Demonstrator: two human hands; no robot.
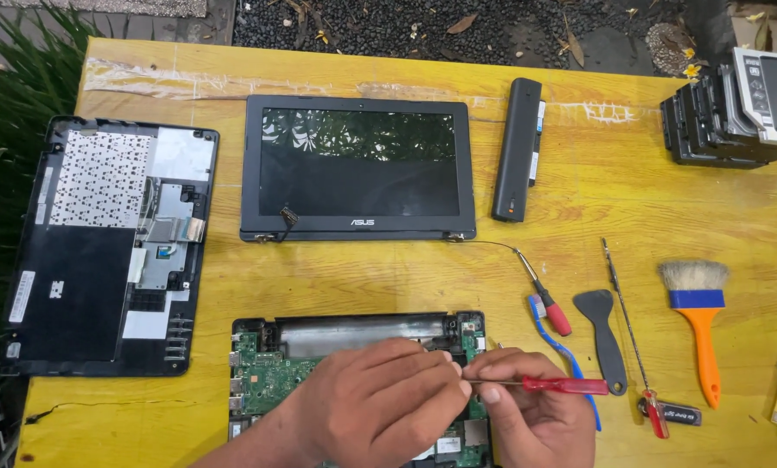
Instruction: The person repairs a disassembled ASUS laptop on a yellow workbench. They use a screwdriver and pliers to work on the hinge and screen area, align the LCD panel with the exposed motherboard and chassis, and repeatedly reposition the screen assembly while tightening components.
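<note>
An opened laptop base (271, 342) with a green circuit board lies at the near edge of a yellow wooden table (336, 277). My left hand (380, 403) rests over the board, fingertips pinching the metal shaft of a small red-handled screwdriver (566, 385). My right hand (536, 412) grips that screwdriver's shaft near the handle, just right of the base. The tool lies roughly level, tip hidden under my left fingers.
A detached laptop screen (358, 167) lies mid-table, a keyboard cover (102, 247) upside down at left, a black battery (516, 147) at right. A second red screwdriver (549, 303), black pry tool (603, 334), orange brush (700, 325), long thin driver (631, 334) and stacked drives (735, 108) sit right.
</note>
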